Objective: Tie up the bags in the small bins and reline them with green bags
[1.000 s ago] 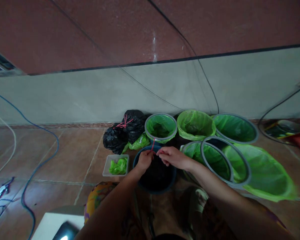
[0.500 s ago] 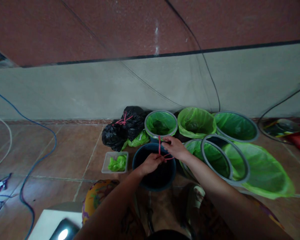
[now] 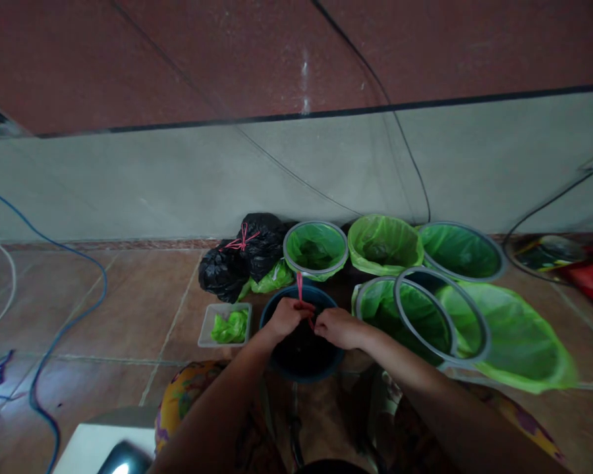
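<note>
A dark blue round bin [image 3: 304, 378] stands between my knees, its inside dark. Over its opening, my left hand [image 3: 290, 316] is closed on a pink string [image 3: 300, 286], whose loop sticks up toward the bin's far rim. Close beside it, my right hand [image 3: 337, 327] pinches the same string from the right. Whatever lies under the fingers in the bin is too dark to make out. Behind and to the left, two black bags [image 3: 263, 247] rest against the wall, with a pink string tied on top.
Several bins with green liners [image 3: 385, 243] stand at the right, a loose grey ring [image 3: 485, 329] on one. A clear tray [image 3: 205, 329] holds green plastic. A blue cable [image 3: 74, 319] crosses the left floor; a white surface [image 3: 86, 447] is at lower left.
My right hand has moved down and toward my left hand, onto the string. My left hand has shifted slightly left and up. The view has shifted a little.
</note>
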Motion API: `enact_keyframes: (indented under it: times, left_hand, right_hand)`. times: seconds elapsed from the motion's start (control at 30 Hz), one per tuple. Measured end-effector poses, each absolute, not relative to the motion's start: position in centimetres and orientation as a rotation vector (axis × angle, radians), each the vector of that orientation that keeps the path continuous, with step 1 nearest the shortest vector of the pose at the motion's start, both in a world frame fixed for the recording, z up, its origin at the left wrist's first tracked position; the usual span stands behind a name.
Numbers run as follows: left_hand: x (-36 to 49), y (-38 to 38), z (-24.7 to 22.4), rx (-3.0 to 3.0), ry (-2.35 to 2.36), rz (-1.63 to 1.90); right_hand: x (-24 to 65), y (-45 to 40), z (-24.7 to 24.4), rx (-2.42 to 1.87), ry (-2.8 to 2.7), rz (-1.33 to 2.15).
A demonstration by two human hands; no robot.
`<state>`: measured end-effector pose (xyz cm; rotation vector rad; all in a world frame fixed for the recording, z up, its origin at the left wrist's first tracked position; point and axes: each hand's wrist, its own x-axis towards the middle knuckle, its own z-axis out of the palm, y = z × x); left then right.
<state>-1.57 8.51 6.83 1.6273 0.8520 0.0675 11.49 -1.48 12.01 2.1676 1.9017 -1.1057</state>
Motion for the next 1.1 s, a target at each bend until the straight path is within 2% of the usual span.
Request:
enact_keyframes:
  times: [0.1,0.17,0.27,0.43,0.63,0.73,0.8,0.87,0.97,1.03,1.1]
  left_hand:
    - [-1.6,8.5,7.5,2.026,0.68,0.015]
    - [-1.7,8.1,7.9,2.261,0.595,-0.001]
    - [-1.8,7.6,8.3,2.501,0.566,-0.019]
    - [-2.0,7.6,8.3,2.637,0.493,0.011]
    - [-2.4,7.5,8.5,2.696,0.404,0.185]
    - [-2.5,7.5,8.8,2.699,0.417,0.28]
    - [-2.5,7.6,8.8,2.696,0.46,0.317]
    - [-2.5,7.6,8.7,2.691,0.506,0.32]
    - [-2.4,7.6,8.3,2.691,0.593,0.295]
    - [-2.3,7.6,8.1,2.685,0.661,0.286]
    - [-2.4,7.7,7.9,2.668,0.709,0.282]
  right_hand:
    - [12.6,-0.9,11.5,2.453,1.789,-0.972]
    - [13.0,-0.5,10.7,2.674,1.862,-1.056]
    - [12.8,-0.1,8.8,2.728,1.942,-1.497]
    - [11.7,-0.3,7.0,2.737,1.478,-2.122]
    - [11.7,-0.6,8.9,2.601,1.208,-2.631]
    - [11.9,-0.6,8.8,2.566,1.088,-2.747]
    - [12.0,-0.4,8.5,2.651,1.047,-2.69]
    - [12.1,-0.3,8.3,2.785,1.14,-2.451]
    - [12.7,0.0,8.6,2.921,1.576,-1.667]
    - [13.1,0.0,9.1,2.86,1.789,-1.146]
    - [13.3,-0.1,9.6,2.743,1.83,-0.878]
